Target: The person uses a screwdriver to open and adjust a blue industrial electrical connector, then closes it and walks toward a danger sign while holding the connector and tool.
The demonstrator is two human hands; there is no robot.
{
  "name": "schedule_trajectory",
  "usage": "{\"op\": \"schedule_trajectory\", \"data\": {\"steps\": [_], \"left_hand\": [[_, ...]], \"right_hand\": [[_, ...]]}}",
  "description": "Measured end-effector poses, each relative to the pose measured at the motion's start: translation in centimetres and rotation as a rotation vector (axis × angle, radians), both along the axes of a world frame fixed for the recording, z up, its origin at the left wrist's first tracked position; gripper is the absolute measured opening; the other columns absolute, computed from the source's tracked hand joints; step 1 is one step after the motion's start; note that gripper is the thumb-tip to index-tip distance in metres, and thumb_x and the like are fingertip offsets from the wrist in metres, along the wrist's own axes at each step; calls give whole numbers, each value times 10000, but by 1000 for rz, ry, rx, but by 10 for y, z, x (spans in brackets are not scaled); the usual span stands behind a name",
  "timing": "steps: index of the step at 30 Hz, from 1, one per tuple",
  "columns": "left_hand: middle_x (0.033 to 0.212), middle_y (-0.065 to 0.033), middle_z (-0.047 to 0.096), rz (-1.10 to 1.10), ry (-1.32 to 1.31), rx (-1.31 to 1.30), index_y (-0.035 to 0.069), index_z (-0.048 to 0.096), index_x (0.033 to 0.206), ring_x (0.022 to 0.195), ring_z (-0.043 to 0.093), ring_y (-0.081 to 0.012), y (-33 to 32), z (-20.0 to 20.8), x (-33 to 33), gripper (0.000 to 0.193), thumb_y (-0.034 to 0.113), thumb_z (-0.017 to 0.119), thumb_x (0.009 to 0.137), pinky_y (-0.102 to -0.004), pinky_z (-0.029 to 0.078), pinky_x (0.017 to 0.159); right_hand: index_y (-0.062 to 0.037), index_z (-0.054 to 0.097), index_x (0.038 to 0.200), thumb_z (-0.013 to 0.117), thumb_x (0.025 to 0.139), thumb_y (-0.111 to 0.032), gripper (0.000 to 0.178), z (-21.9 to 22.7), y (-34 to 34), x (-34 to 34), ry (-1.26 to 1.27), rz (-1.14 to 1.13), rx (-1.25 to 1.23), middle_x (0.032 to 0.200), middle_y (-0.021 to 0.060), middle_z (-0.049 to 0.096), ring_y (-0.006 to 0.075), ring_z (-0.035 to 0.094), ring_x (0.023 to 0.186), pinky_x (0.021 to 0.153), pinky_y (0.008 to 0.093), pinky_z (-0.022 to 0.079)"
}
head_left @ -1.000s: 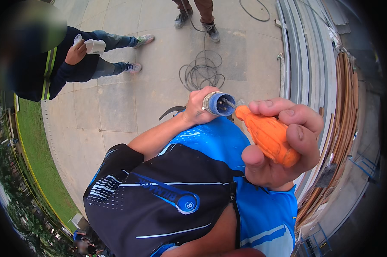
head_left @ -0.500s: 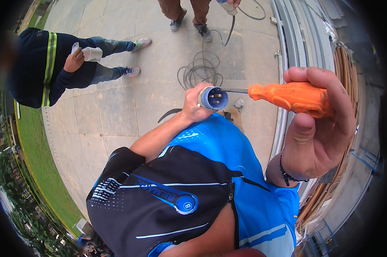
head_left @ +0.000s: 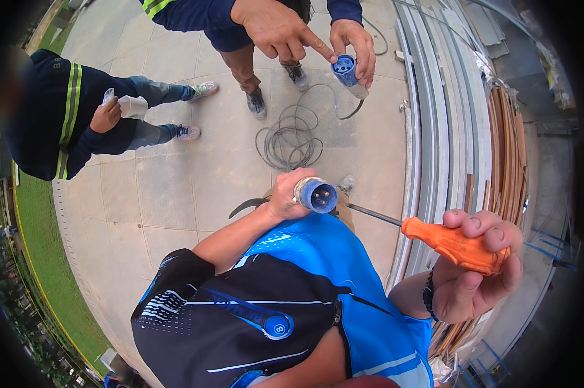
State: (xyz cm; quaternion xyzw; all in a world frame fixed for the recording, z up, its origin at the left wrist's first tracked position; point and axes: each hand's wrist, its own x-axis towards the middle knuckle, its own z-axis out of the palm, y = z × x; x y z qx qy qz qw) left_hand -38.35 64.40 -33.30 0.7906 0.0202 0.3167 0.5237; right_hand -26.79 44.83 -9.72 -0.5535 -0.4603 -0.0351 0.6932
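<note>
My left hand [head_left: 288, 196] is closed round a round blue industrial plug [head_left: 321, 196], its open face with metal pins turned up toward me. In my right hand [head_left: 476, 278] is a screwdriver [head_left: 450, 244] with an orange handle, gripped by the fingertips. Its thin metal shaft points left, and the tip ends a little right of the plug, apart from it. Across from me, a co-worker's hand [head_left: 356, 48] holds a blue socket connector [head_left: 345, 70] with several holes in its face. The co-worker's other hand [head_left: 282, 31] points a finger at that connector's rim.
A grey cable [head_left: 292, 145] lies coiled on the concrete floor [head_left: 169, 187]. Another person [head_left: 53, 116] stands at the left holding a white item. Long metal profiles [head_left: 434, 129] and brown boards [head_left: 506, 155] are stacked at the right. Grass [head_left: 53, 271] runs along the left edge.
The screwdriver tip has drawn away from the plug, and my right hand has moved down. The plug sits lower in view. The co-worker has come nearer, bringing the connector forward and pointing at it.
</note>
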Motion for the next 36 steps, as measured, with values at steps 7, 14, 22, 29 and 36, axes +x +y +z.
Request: {"op": "schedule_trajectory", "data": {"steps": [7,14,22,29,36], "left_hand": [[821,-126,673,65,22,-78,38,640,967,702,685,-298,-6,-23,0,368,84,822,650,-353,535,621],[842,-113,675,171,57,-94,12,635,951,704,671,-241,-11,-28,-4,358,31,813,640,-312,529,644],[808,-92,657,241,75,-40,8,619,941,670,647,-197,-12,-21,-8,332,30,818,675,-292,521,631],[839,-85,626,130,-28,-35,27,601,950,660,624,-163,-14,-6,13,289,62,799,741,-282,498,591],[963,-92,701,-291,-35,-631,31,577,1038,813,670,-129,-42,33,38,382,10,813,738,-267,545,723]], "right_hand": [[34,663,1044,806,781,-208,384,-64,26,69,-12,-407,-730,978,113,618,202,601,855,753,313,501],[40,613,1089,858,715,-282,552,-224,110,136,351,-178,-852,934,148,679,221,632,765,721,355,509],[5,648,1059,810,723,-107,390,-199,61,115,195,-148,-819,887,149,698,216,676,747,692,331,527],[17,642,1083,774,741,-22,369,-135,-37,53,40,-263,-881,961,169,699,280,700,857,756,327,539],[14,640,1057,733,722,9,348,-113,-64,17,-52,-394,-937,928,171,675,305,689,825,729,328,531]]}}
